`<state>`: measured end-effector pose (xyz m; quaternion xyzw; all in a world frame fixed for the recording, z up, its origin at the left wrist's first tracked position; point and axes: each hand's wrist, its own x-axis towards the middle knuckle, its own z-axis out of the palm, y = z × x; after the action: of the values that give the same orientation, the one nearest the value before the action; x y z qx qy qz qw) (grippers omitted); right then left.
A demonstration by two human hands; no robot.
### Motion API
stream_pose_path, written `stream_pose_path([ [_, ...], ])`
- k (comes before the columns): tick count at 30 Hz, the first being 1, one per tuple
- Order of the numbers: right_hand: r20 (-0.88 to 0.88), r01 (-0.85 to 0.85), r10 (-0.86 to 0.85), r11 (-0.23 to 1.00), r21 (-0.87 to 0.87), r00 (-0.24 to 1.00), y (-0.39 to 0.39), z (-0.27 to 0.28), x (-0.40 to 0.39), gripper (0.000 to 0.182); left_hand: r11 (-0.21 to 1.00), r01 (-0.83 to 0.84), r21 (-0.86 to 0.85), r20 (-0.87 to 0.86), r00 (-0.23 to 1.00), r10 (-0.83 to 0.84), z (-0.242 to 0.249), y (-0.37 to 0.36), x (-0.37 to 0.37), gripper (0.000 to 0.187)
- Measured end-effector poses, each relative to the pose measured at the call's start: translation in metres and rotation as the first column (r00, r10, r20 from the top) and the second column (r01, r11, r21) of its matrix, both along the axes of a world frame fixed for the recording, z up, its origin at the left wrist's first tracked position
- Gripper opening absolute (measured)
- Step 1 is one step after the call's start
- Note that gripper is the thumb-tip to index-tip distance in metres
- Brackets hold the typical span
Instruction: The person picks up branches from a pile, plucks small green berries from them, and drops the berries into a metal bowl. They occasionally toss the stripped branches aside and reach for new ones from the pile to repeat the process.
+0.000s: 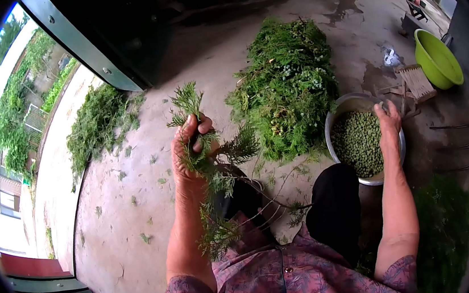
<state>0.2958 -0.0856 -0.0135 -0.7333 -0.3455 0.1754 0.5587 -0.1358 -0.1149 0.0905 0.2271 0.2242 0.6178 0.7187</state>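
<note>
A leafy cypress branch [214, 188] is in my left hand [190, 145], whose fingers are closed around its stem. Its green tips rise above the fist, and thin twigs hang down over my lap. To the right, my right hand [389, 121] is over the inner right side of a metal basin [372, 180], with thumb and fingers apart. Small round green cones [356, 139] fill much of the basin. Just beyond it lies a big heap of cypress branches [291, 89], some bearing pale cones.
More cuttings [98, 123] lie at the left by the doorway. A lime-green tub [437, 59] leans at the right, near a small wooden stool [416, 82] and a metal frame [463, 146]. Loose sprigs dot the concrete floor [123, 232]. Blurred greenery [446, 233] is at lower right.
</note>
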Motion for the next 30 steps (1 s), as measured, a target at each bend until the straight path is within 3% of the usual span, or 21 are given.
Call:
stream_pose_path([
  [3, 0.336, 0.136, -0.101, 0.987, -0.082, 0.937, 0.021, -0.046, 0.100, 0.041, 0.984, 0.090, 0.153, 0.254, 0.959, -0.128, 0.000, 0.019, -0.020, 0.018],
  [5, 0.463, 0.223, -0.163, 0.972, -0.078, 0.871, 0.031, -0.092, 0.176, 0.041, 0.968, 0.104, 0.228, 0.296, 0.940, -0.171, -0.003, 0.028, -0.035, 0.022],
  [8, 0.268, 0.320, -0.285, 0.943, -0.095, 0.920, 0.015, -0.066, 0.166, 0.036, 0.964, 0.091, 0.251, 0.343, 0.923, -0.176, -0.002, 0.034, -0.046, 0.024],
  [10, 0.226, 0.160, -0.147, 0.986, -0.040, 0.963, 0.008, -0.042, 0.124, 0.032, 0.951, 0.106, 0.289, 0.363, 0.908, -0.211, -0.007, 0.042, -0.055, 0.024],
  [11, 0.086, -0.074, 0.079, 0.996, -0.053, 0.993, 0.003, -0.028, 0.096, 0.030, 0.948, 0.114, 0.296, 0.374, 0.900, -0.225, -0.006, 0.044, -0.056, 0.024],
  [12, 0.085, -0.276, 0.278, 0.960, -0.040, 0.957, -0.009, -0.002, 0.049, 0.029, 0.952, 0.094, 0.291, 0.361, 0.911, -0.200, -0.006, 0.046, -0.056, 0.023],
  [13, -0.006, -0.473, 0.474, 0.878, -0.071, 0.880, -0.018, 0.012, 0.015, 0.028, 0.955, 0.071, 0.289, 0.345, 0.922, -0.173, -0.006, 0.048, -0.057, 0.022],
  [14, 0.011, -0.617, 0.625, 0.774, -0.142, 0.781, -0.031, 0.037, -0.025, 0.028, 0.952, 0.077, 0.297, 0.345, 0.921, -0.182, -0.006, 0.049, -0.057, 0.023],
  [15, -0.007, -0.765, 0.783, 0.605, -0.219, 0.621, -0.040, 0.040, -0.050, 0.033, 0.958, 0.074, 0.278, 0.343, 0.924, -0.171, -0.006, 0.051, -0.059, 0.021],
  [17, 0.341, -0.887, 0.911, 0.342, -0.311, 0.232, -0.058, 0.032, -0.093, 0.042, 0.966, 0.058, 0.252, 0.366, 0.918, -0.151, -0.008, 0.053, -0.064, 0.019],
  [19, 0.427, -0.905, 0.903, 0.220, -0.364, 0.048, -0.071, 0.014, -0.122, 0.049, 0.963, 0.084, 0.257, 0.414, 0.891, -0.189, -0.010, 0.057, -0.071, 0.023],
  [21, 0.149, -0.912, 0.988, 0.098, -0.398, 0.041, -0.078, 0.007, -0.135, 0.040, 0.980, 0.018, 0.197, 0.432, 0.896, -0.103, -0.006, 0.054, -0.074, 0.022],
  [23, -0.036, -0.933, 0.996, 0.068, -0.354, 0.087, -0.083, 0.016, -0.142, 0.019, 0.965, 0.018, 0.260, 0.375, 0.919, -0.118, -0.014, 0.058, -0.088, 0.021],
  [24, -0.023, -0.946, 0.993, 0.101, -0.309, 0.113, -0.086, 0.018, -0.145, 0.018, 0.956, 0.019, 0.291, 0.347, 0.930, -0.124, -0.016, 0.060, -0.093, 0.021],
  [26, 0.058, -0.955, 0.980, 0.199, -0.218, 0.191, -0.088, 0.016, -0.148, 0.015, 0.964, -0.241, 0.113, 0.205, 0.955, 0.215, 0.008, 0.045, -0.077, 0.030],
  [27, -0.030, -0.943, 0.963, 0.257, -0.210, 0.269, -0.090, 0.015, -0.150, 0.014, 0.927, -0.374, 0.037, 0.116, 0.923, 0.368, 0.015, 0.038, -0.070, 0.034],
  [28, -0.017, -0.934, 0.956, 0.284, -0.217, 0.294, -0.089, 0.018, -0.152, 0.012, 0.918, -0.397, 0.014, -0.065, 0.916, 0.397, 0.007, 0.035, -0.086, 0.059],
  [29, -0.003, -0.924, 0.948, 0.311, -0.223, 0.320, -0.088, 0.021, -0.155, 0.010, 0.860, -0.510, -0.017, -0.285, 0.827, 0.485, 0.007, 0.030, -0.091, 0.077],
  [30, 0.021, -0.923, 0.936, 0.349, -0.161, 0.350, -0.087, 0.022, -0.161, 0.014, 0.783, -0.618, 0.072, -0.518, 0.648, 0.558, -0.002, 0.024, -0.100, 0.082],
])
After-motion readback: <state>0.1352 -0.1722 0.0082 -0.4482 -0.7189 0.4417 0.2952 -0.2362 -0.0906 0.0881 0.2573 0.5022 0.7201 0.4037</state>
